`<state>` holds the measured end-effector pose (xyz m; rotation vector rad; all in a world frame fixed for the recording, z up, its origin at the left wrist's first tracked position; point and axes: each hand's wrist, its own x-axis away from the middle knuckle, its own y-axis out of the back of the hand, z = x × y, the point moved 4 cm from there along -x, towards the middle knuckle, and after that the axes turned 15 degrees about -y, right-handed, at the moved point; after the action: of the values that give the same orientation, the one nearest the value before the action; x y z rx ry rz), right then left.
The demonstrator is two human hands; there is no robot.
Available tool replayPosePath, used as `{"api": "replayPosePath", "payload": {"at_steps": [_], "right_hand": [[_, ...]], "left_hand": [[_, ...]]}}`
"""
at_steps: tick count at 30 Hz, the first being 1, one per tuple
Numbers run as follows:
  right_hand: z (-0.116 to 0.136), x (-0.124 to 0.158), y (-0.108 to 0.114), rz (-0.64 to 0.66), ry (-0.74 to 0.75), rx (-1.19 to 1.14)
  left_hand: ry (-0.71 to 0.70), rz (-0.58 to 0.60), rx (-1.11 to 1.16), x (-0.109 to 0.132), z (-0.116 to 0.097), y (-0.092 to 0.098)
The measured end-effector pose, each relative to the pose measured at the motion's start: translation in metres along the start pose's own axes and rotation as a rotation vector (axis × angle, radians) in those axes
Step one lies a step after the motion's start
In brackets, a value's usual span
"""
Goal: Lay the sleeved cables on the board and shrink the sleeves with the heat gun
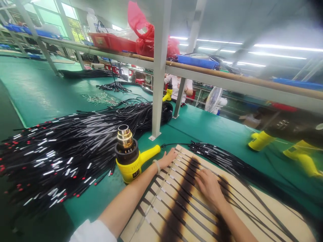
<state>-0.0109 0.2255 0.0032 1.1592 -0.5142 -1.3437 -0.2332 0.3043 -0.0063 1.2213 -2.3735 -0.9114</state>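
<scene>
Black cables (176,215) lie in rows under two open hands on a scorched wooden board (277,218)

Left hand (168,158) and right hand (209,186) rest flat across the cables, each grip open, fingers spread, closing on nothing. A yellow heat gun (127,158) stands just beside the left hand on the green tabletop (202,131), near a large bundle of black leads (63,158).
</scene>
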Motion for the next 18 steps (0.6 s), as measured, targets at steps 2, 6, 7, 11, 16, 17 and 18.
{"api": "replayPosePath", "payload": {"at_steps": [2, 6, 7, 11, 16, 17, 18], "right_hand": [[0.011, -0.009, -0.007, 0.000, 0.007, -0.022], [0.025, -0.015, -0.019, 0.011, 0.008, -0.045], [0.026, -0.013, -0.021, 0.014, 0.007, -0.046], [0.023, -0.001, -0.023, 0.033, 0.002, -0.024], [0.023, 0.005, -0.023, 0.061, 0.000, 0.015], [0.024, 0.005, -0.023, 0.065, 0.001, 0.021], [0.024, 0.005, -0.022, 0.068, 0.001, 0.026]], "left_hand": [[0.004, 0.010, -0.002, 0.001, -0.002, 0.000], [0.015, 0.008, -0.010, 0.005, -0.007, 0.002], [0.020, 0.004, -0.011, 0.005, -0.008, 0.002], [0.040, 0.003, -0.015, 0.003, -0.010, 0.000], [0.046, -0.002, -0.029, 0.002, -0.010, -0.002], [0.045, -0.008, -0.032, 0.002, -0.010, -0.002], [0.045, -0.015, -0.033, 0.003, -0.011, -0.002]]}}
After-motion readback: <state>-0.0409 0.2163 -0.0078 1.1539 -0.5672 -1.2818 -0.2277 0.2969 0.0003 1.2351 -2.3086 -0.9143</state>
